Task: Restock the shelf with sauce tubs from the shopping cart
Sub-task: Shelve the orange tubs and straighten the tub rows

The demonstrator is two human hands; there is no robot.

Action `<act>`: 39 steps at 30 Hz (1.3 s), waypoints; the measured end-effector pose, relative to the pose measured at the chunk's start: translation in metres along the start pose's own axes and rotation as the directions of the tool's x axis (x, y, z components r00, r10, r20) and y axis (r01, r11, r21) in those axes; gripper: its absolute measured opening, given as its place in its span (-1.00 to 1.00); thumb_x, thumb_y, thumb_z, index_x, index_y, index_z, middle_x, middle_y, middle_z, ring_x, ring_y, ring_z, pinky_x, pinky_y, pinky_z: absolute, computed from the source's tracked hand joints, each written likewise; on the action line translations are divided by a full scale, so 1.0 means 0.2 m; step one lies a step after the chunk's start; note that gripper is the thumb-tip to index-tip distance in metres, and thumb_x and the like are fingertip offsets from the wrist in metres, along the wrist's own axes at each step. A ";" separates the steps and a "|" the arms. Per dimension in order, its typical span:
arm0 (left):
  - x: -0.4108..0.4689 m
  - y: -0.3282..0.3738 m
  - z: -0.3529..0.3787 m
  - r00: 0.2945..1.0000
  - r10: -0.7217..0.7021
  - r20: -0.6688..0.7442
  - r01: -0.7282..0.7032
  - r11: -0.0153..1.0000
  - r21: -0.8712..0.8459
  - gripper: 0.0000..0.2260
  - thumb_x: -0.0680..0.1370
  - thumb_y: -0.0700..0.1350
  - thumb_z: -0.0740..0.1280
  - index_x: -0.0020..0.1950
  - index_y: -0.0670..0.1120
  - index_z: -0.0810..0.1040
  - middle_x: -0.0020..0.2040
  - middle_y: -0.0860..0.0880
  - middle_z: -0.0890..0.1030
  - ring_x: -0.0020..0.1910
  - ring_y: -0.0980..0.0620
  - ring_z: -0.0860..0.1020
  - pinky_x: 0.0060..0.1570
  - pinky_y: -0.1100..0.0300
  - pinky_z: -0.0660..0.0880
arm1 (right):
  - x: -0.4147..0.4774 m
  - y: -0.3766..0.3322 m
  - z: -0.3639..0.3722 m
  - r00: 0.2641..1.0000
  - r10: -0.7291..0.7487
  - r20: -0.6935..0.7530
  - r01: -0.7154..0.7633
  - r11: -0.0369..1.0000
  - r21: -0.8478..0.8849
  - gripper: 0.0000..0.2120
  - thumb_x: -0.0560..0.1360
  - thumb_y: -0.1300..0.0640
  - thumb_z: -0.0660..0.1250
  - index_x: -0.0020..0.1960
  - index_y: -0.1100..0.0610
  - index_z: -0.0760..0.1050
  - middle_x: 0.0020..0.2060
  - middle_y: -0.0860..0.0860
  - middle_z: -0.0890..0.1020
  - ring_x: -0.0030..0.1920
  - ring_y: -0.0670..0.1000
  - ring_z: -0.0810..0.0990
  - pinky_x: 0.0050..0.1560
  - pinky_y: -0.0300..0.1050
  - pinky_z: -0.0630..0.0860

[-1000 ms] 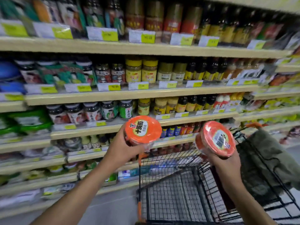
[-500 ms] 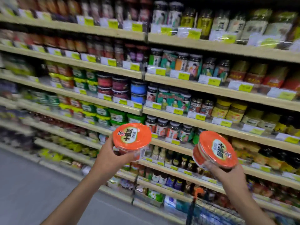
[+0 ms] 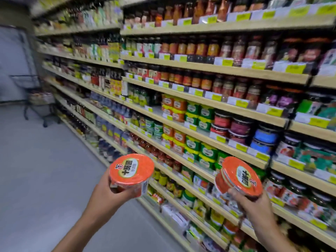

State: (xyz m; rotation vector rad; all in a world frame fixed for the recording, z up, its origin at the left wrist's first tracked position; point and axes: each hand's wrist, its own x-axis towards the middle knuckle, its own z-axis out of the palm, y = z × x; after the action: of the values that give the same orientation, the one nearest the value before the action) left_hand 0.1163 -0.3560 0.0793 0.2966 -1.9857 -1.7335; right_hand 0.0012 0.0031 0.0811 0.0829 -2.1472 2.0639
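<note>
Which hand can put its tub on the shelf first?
Probably the right hand. It holds the right tub close in front of the shelves. The left hand holds the left tub out over the floor, farther from them.

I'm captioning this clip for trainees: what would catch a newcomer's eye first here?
Two orange-lidded sauce tubs stand out in the foreground: the left hand grips the left tub nearly upright at lower centre, the right hand grips the right tub, tilted, at lower right. Behind them, long shelves packed with jars and yellow price tags recede to the left.
</note>
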 end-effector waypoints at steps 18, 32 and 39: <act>0.91 -0.27 -0.85 0.996 -0.006 -0.089 0.009 0.999 0.034 -0.10 -0.02 0.29 0.66 0.29 0.15 0.53 0.08 0.19 0.69 0.04 0.17 0.66 -0.07 0.12 0.64 | 0.51 0.03 1.41 0.986 -0.005 0.165 0.001 1.000 0.024 -0.35 0.18 0.03 0.58 0.25 0.10 0.52 0.01 0.10 0.67 -0.10 0.07 0.59 -0.12 -0.06 0.49; 2.19 -0.47 -0.69 1.000 0.024 0.010 -0.024 1.000 0.002 -0.16 0.04 0.22 0.65 0.30 0.21 0.49 0.10 0.21 0.68 0.06 0.17 0.65 -0.13 0.26 0.60 | 1.53 0.17 2.06 0.987 0.043 0.153 -0.047 0.999 0.022 -0.16 0.03 -0.23 0.68 0.25 -0.04 0.55 0.05 -0.01 0.71 0.07 0.09 0.66 0.16 0.21 0.58; 2.69 -0.58 -0.56 0.998 0.030 0.060 -0.028 0.999 -0.032 -0.16 0.05 0.27 0.66 0.30 0.24 0.48 0.17 0.14 0.67 0.16 0.11 0.63 0.15 0.03 0.57 | 1.91 0.20 2.27 0.989 0.067 0.130 -0.070 0.997 0.016 -0.01 -0.14 -0.32 0.70 0.23 -0.05 0.56 0.05 -0.04 0.72 0.11 0.09 0.67 0.22 0.22 0.57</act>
State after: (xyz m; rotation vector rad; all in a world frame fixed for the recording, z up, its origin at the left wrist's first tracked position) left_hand -0.3082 -0.7239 0.0906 0.2059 -1.9938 -1.7726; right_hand -0.4165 -0.4193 0.0861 0.1513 -2.2338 2.1747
